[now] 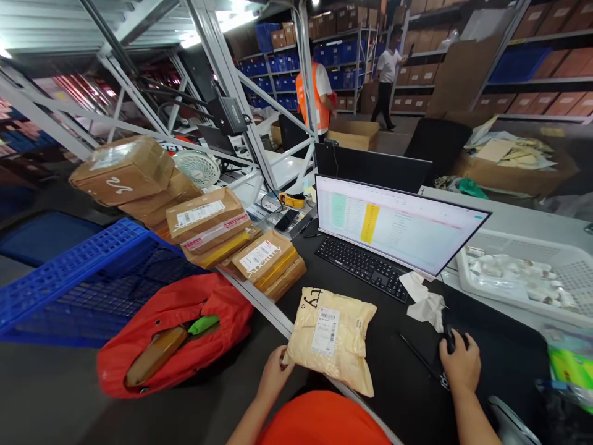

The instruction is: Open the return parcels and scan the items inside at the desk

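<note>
While the right hand [462, 361] lies curved over a black mouse [448, 339], one cream padded parcel [348, 347] is to be entered here: lying flat, label up, at the near edge of the black worktop [393, 374], its near-left corner jutting past that edge. Left hand [277, 369]: closed on that same corner, apparently in a light pinch. Also on the worktop, beyond the parcel: one keyboard [361, 266] and one lit monitor [393, 219] showing a table of rows; between parcel and mouse, one thin black strip [422, 360] and one crumpled tissue [425, 301]. Handling note, as I judge it: hold the corner gently, so the wrapping does not crease across the printed label [325, 332]; support the overhanging part, lest the parcel slide off; leave the label uncovered, to be compared with the screen; and work the mouse in small strokes, clear of strip and tissue. Orientation: large dark lettering at the far-left corner; label's long side running from the wearer's body toward the keyboard, its far end leaning slightly right. Parcel's own long axis: not safely told, the outline being nearly square from where I stand.
</note>
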Demonstrator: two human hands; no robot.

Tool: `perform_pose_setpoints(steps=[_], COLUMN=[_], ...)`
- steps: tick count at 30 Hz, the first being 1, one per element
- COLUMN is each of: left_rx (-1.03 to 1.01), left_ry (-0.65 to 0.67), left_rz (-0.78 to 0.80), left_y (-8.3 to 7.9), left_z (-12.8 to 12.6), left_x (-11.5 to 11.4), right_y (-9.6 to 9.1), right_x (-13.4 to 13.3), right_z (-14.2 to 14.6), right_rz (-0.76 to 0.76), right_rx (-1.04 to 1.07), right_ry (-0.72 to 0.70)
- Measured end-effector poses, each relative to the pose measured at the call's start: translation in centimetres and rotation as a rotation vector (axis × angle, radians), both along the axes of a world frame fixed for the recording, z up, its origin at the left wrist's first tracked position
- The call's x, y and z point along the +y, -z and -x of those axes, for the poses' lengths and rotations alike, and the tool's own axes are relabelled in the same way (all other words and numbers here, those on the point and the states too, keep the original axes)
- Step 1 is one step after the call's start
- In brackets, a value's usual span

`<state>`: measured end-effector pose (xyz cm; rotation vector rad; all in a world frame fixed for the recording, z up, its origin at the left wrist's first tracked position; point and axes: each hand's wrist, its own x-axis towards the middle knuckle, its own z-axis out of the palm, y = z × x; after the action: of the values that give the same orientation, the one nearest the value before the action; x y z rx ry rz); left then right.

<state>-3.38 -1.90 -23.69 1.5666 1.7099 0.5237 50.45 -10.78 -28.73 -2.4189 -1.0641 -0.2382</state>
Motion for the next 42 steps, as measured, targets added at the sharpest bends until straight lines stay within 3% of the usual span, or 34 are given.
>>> perform_pose_setpoints(steps=[8,12,14,16,18,20,25,31,34,37,42], left_rx=[-0.105,-0.284,-0.360,-0.407,-0.434,-0.451,-0.484,-0.501,-0.502,-0.483,-0.399], left_ry=[-0.047,-0.206,-0.255,-0.247,-0.227,-0.217,-0.186,-0.109,-0.070,0.000,0.171], left_rz=[0.046,0.203,0.309,0.351,0.343,0.323,0.228,0.092,0.059,0.023,-0.195], left_y=[1.0,0.6,0.1,-0.4,-0.7,-1.0,-1.8,-4.8,-6.5,-8.7,-14.8], left_z=[0.3,-0.4,-0.9,-1.4,-1.8,-2.1,-2.5,-3.2,-3.9,-4.8,-6.2], left_x=[0.8,1.7,2.2,2.5,2.8,3.0,3.3,4.2,4.4,4.4,5.5], right_y=[-0.5,-1.6,-1.9,-1.8,-1.6,-1.6,-2.1,-3.3,-5.3,-9.0,-17.2], right_x=[0.1,-0.5,-1.2,-2.1,-2.8,-3.2,-2.5,-2.3,-2.7,-2.1,0.5], right_z=[0.2,1.4,2.8,4.7,6.7,8.3,8.9,7.5,7.8,9.7,15.1], right_rz=[-0.029,-0.072,-0.035,0.080,0.207,0.288,0.334,0.297,0.256,0.203,0.038], right_rx=[-0.001,-0.081,-0.103,-0.075,-0.035,0.006,0.168,0.279,0.329,0.409,0.470], right_ry=[0.029,0.093,0.028,-0.131,-0.266,-0.295,-0.256,-0.146,-0.102,-0.141,-0.457])
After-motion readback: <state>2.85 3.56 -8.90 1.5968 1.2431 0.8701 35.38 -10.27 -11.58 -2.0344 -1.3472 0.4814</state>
